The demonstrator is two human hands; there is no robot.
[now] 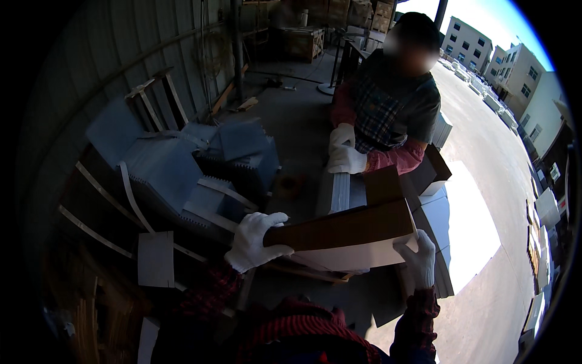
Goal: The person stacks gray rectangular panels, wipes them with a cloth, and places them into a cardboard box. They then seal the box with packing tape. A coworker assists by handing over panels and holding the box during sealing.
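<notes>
Sunlit concrete yard [470, 309] spreads beyond the right hand [419, 261], and a ribbed wall [91, 73] rises past the left hand [254, 239]. Both gloved hands grasp the ends of a brown-and-white cardboard box [345, 230], which spans between them. Just beyond it, a co-worker's gloved hands [347, 156] hold pale stacked panels [341, 193]; strapped grey-blue sheets [160, 161] sit beyond and left of the left hand.

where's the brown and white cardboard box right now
Head view, just right of centre: the cardboard box is between the left hand and right hand, below the co-worker's gloved hands.
</notes>
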